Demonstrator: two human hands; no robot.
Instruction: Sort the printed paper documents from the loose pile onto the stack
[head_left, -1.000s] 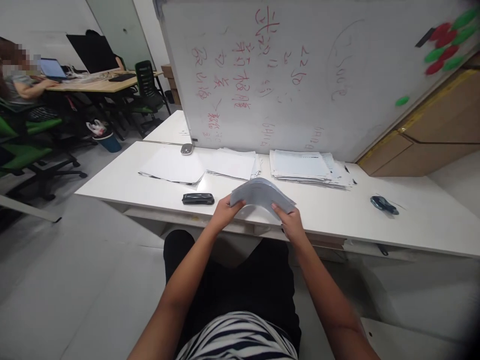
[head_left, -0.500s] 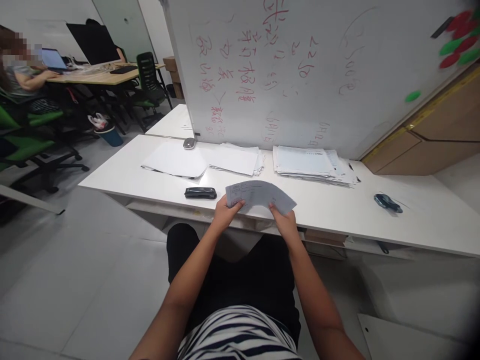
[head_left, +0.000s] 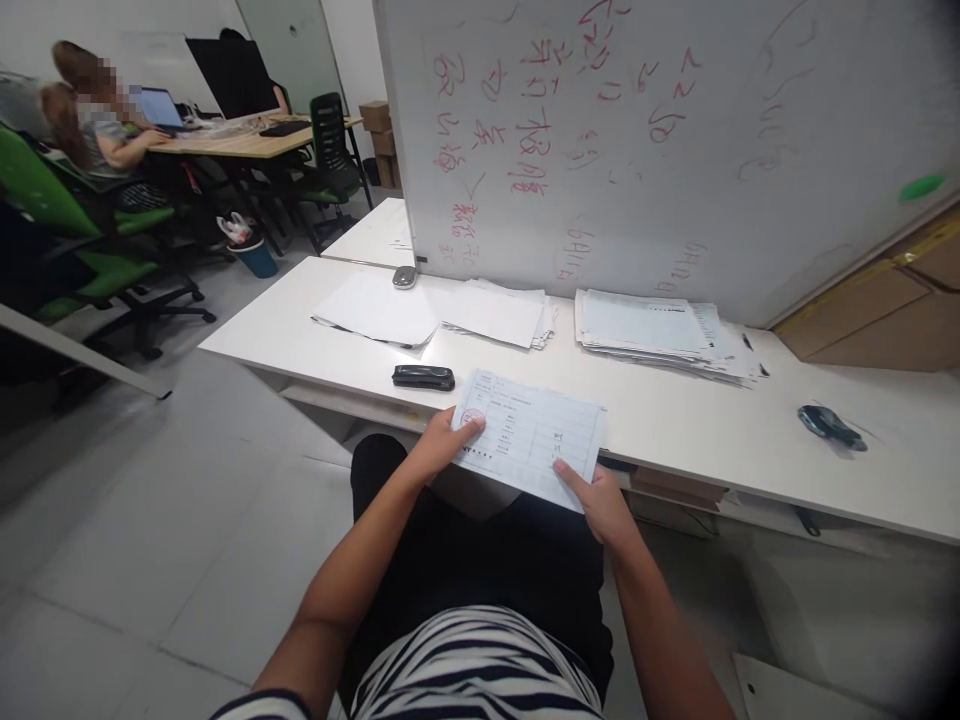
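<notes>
At centre of the head view, both forearms reach forward from the lap at 6 o'clock and meet over the front edge of the long white table (head_left: 675,440). Left hand (head_left: 439,450): fingers curled under, thumb pressed on top of the left corner of a pale printed paper form with a red round stamp (head_left: 532,435). Right hand (head_left: 600,505): closed on the form's near right corner, thumb on top, fingers hidden beneath. The form lies almost flat, printed face up, its far half over the table and its near half past the edge, above the lap.

Around the form: a black oblong stapler (head_left: 423,377) lies on the table at 10 o'clock, just beside the left hand but apart from it; a thick stack of white printed sheets (head_left: 645,325) sits at 1 o'clock against the large whiteboard with red writing (head_left: 675,150); a thinner spread of white sheets (head_left: 382,310) lies at 11 o'clock; a small dark object (head_left: 829,425) rests well apart at 3 o'clock.

Compared with one second ago, the form no longer arches upward between the hands; it has flattened, and both hands have drawn nearer the body.
</notes>
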